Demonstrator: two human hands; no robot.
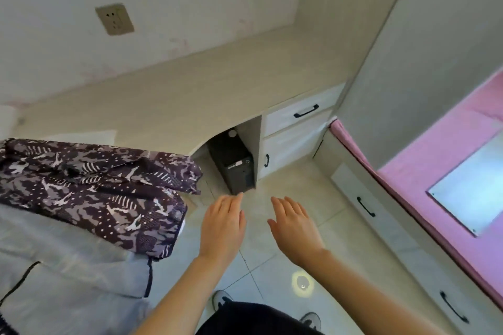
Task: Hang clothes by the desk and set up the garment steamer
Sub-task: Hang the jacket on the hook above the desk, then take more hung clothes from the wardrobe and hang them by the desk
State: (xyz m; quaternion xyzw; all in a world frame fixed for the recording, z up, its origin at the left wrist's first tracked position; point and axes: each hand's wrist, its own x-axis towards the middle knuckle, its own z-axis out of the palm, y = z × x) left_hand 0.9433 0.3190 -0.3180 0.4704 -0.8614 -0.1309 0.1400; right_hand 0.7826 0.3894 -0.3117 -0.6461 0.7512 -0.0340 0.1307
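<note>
Left grip [223,228] and right grip [295,226] extended forward, fingers straight, palms down

Head camera looks forward and down, near the desk [190,84].

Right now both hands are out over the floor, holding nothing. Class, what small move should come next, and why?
Probably swing the left hand leftwards to the patterned purple garment and grip its nearest edge. Both it and the right hand are flat, open and empty over the tiled floor, and that garment lies closest, beside the desk.
</note>
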